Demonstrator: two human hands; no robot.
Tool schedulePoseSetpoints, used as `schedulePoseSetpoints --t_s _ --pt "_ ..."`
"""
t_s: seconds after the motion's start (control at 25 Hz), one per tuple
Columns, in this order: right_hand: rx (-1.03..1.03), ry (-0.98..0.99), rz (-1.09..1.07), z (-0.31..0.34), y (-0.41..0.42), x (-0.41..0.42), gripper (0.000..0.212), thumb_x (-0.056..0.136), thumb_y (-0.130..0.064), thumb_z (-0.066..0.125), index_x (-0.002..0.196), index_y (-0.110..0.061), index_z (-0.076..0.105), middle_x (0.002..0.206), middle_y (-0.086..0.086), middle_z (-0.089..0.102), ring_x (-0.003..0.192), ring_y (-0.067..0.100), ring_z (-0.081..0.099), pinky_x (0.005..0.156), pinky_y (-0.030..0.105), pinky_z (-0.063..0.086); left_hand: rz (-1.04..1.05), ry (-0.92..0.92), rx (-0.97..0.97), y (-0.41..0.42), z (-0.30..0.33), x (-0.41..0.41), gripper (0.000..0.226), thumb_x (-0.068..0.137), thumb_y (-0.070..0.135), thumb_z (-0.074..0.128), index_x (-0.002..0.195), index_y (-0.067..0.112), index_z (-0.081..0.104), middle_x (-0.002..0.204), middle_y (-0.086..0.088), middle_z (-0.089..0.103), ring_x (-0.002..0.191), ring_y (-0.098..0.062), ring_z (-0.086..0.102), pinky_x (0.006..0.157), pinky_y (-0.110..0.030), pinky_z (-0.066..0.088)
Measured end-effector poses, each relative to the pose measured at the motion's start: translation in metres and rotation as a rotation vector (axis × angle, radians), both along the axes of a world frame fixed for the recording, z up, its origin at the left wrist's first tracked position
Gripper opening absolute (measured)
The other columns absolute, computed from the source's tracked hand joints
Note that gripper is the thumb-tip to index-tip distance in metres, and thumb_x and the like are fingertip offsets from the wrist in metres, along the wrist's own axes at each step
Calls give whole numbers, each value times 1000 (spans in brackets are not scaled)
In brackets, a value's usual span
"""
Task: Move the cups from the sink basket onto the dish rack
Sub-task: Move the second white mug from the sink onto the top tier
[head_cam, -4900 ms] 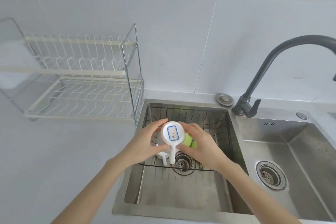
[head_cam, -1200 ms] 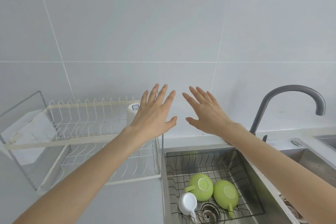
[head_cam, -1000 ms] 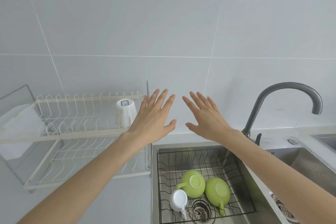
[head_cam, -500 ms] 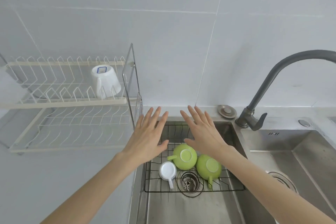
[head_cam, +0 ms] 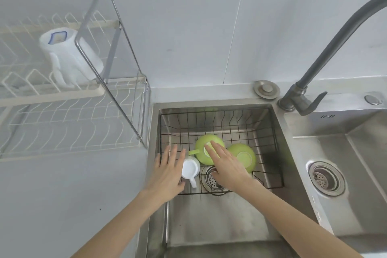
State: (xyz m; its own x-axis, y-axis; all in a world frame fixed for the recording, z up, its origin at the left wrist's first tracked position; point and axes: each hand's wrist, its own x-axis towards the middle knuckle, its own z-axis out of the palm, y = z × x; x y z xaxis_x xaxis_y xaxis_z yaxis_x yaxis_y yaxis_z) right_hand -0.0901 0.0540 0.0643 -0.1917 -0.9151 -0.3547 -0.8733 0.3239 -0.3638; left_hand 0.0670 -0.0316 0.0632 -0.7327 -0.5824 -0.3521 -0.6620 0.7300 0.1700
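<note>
While both arms reach down over the left sink basin (head_cam: 211, 222), the left hand (head_cam: 168, 170) hovers flat with its fingers spread over the left edge of the wire sink basket (head_cam: 230, 123), its fingertips beside a small white cup (head_cam: 190, 168) that lies upside down with its handle pointing toward the near edge. The right hand (head_cam: 227, 163) is also spread and holds nothing; its fingertips lie over the base of an upturned green cup (head_cam: 204, 154) near the middle of the basket, though whether they touch it cannot be told. A second green cup (head_cam: 244, 156), also base-up, sits just to the right of the first, partly behind the right wrist. The basin's drain strainer (head_cam: 210, 179) shows through the basket floor between the two hands. On the bench to the left of the sink stands the dish rack (head_cam: 69, 111), and on its upper tier, near the right end, a taller white cup (head_cam: 69, 56) rests upside down and tilted, a blue-bordered label on its base. A dark grey faucet (head_cam: 320, 56) rises from the back edge between the two basins, with a round metal cap (head_cam: 266, 89) beside it.
</note>
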Motion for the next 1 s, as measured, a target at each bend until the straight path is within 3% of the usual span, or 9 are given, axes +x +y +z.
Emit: schedulePoseSetpoints --t_s 0.24,0.36,0.56,0.76,1.0 --pt "64 -91 18 -47 -11 5 70 88 -2 44 147 -17 7 158 5 8 146 20 12 117 30 16 26 -86 94 -3 -39 -11 82 88 25 51 145 13 -6 157 -8 -7 146 -27 -3 117 -41 15" --pt "76 -128 28 -68 -19 10 71 86 1 44 146 -13 10 156 7 15 143 22 21 114 29 20 47 -69 138 -6 -59 -12 81 87 22 52 145 13 -3 157 -8 -3 145 -25 2 115 -38 21" --pt "68 -201 -16 -92 -27 16 67 85 0 46 144 -11 19 152 7 27 134 26 37 100 36 40 83 -52 157 -8 -80 -18 76 87 18 52 145 11 4 156 -9 11 142 -23 18 111 -36 29" --pt "16 -238 -59 -101 -35 19 66 83 -6 54 142 -10 26 149 7 33 133 25 39 97 36 43 116 25 132 -9 -92 -23 69 84 14 55 142 11 18 147 -10 31 127 -28 42 99 -38 40" --pt "9 -252 -90 -97 -31 20 64 85 -9 54 143 -14 26 149 4 34 130 26 42 88 39 47 117 8 122 -11 -81 -24 63 89 18 49 142 14 16 146 -5 30 125 -24 44 96 -36 40"
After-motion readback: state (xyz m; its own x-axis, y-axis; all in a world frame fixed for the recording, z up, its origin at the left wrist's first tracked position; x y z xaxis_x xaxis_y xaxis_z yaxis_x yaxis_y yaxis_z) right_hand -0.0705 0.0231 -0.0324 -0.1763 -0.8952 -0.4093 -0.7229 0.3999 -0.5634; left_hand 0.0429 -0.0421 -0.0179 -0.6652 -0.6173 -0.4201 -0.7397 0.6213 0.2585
